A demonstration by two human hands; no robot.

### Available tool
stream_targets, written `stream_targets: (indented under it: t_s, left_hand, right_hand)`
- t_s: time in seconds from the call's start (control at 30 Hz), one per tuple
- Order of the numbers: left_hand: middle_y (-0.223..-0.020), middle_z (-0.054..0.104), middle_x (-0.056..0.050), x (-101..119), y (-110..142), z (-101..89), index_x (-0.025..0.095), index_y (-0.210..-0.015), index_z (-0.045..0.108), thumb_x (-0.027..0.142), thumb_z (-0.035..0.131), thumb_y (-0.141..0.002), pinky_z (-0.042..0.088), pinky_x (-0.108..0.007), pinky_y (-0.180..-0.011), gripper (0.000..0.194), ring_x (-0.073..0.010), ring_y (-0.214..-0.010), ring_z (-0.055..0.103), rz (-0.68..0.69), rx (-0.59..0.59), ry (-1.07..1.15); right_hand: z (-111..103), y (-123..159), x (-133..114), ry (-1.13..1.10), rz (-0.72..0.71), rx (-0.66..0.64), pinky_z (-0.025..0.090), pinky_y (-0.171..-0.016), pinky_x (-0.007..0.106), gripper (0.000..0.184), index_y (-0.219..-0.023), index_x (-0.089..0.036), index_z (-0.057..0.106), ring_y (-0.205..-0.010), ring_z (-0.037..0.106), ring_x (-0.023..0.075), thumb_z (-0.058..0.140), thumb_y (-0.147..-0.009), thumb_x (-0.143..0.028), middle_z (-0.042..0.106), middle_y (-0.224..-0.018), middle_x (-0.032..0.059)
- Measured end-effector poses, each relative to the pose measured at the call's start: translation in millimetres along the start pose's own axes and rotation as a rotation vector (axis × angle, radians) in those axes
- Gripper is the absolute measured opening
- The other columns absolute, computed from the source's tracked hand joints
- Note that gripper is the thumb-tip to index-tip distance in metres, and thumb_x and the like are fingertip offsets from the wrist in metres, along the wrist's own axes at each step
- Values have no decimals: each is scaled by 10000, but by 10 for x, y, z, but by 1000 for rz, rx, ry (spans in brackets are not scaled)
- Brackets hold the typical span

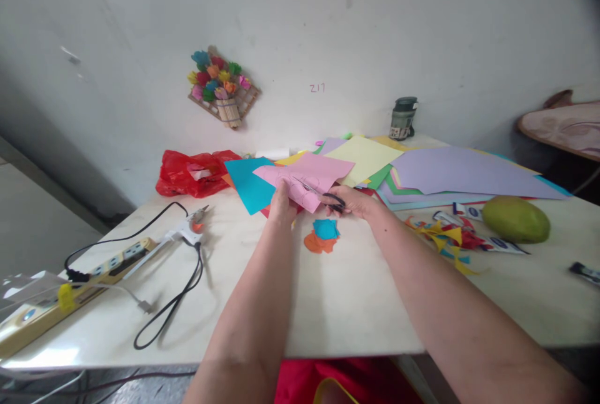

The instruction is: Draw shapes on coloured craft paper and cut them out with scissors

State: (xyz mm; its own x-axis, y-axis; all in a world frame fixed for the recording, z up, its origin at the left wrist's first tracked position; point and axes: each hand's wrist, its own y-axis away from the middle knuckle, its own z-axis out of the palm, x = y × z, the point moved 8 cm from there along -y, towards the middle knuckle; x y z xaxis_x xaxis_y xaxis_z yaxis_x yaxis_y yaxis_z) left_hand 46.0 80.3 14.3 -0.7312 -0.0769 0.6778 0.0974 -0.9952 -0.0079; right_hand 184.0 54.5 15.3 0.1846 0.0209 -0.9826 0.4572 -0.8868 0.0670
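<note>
My left hand [282, 202] grips the near edge of a pink paper sheet [323, 169] on which several circles are drawn. Closed around the dark handles of a pair of scissors [335, 202], my right hand [354, 199] holds them with the blades lying across the pink sheet. Whether the blades are in the paper I cannot tell. Below the hands lie small cut pieces, a blue paper piece [326, 229] overlapping orange paper pieces [319, 243]. A blue sheet [250, 184] is partly under the pink one.
Left are a red plastic bag [175, 172], a glue gun [190, 227] with its cord, and a power strip [110, 269]. Coloured sheets [450, 169] spread at the back right. A green mango [515, 219], yellow paper scraps [438, 235] and a tumbler [403, 118] stand or lie right.
</note>
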Motion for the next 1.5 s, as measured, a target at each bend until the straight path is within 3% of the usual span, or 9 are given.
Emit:
stream_targets:
  t_s: [0.17, 0.33, 0.53, 0.67, 0.8, 1.1, 1.5]
  left_hand:
    - [-993, 670, -98, -52, -6, -12, 165, -975, 607, 365, 446, -885, 511, -327, -812, 272, -231, -1073, 568, -60, -4, 6]
    - [-964, 677, -98, -46, -41, -50, 159, -992, 597, 345, 448, -888, 510, -320, -810, 260, -223, -1071, 571, -33, 16, 20]
    - [-886, 689, -102, -19, -22, -41, 143, -947, 606, 366, 404, -903, 510, -317, -800, 304, -222, -986, 617, -16, 2, -11]
    - [-818, 690, -96, -55, 6, -33, 151, -941, 610, 353, 419, -897, 510, -326, -801, 282, -225, -919, 640, -80, 10, -35]
    - [-895, 684, -90, -106, -3, -55, 156, -1006, 588, 281, 450, -887, 508, -313, -812, 221, -215, -943, 633, -127, 66, -40]
    - [-832, 672, -91, -231, -5, -68, 138, -1007, 577, 236, 492, -857, 517, -341, -782, 197, -221, -825, 651, -230, 62, -115]
    - [-904, 671, -99, -229, 28, 18, 135, -1001, 588, 184, 504, -853, 515, -333, -823, 177, -214, -897, 640, -243, -36, -73]
  right_hand:
    - [9, 19, -25, 6, -7, -8, 229, -281, 157, 343, -652, -106, 555, -343, 439, 44, 646, -727, -428, 621, -553, 59]
    - [2, 5, -13, 32, -14, -23, 210, -280, 160, 350, -642, -95, 572, -331, 430, 41, 636, -735, -427, 595, -503, 41]
    - [-60, -48, 31, 46, -23, 43, 260, -286, 163, 306, -707, -116, 564, -390, 530, 88, 676, -693, -400, 633, -565, 55]
    - [-116, -84, 54, 73, -22, 84, 299, -303, 168, 262, -750, -137, 561, -361, 492, 81, 662, -711, -376, 623, -527, 30]
    - [-106, -100, 52, 97, -49, 22, 363, -351, 178, 257, -664, -149, 559, -358, 452, 66, 644, -725, -383, 591, -484, 6]
    - [-109, 6, 15, 107, -37, -31, 210, -294, 172, 341, -637, -149, 523, -351, 448, 57, 600, -731, -468, 572, -510, 2]
    - [-123, 16, 51, 61, -17, -49, 220, -315, 172, 360, -693, -144, 518, -370, 427, 55, 568, -746, -497, 510, -496, -19]
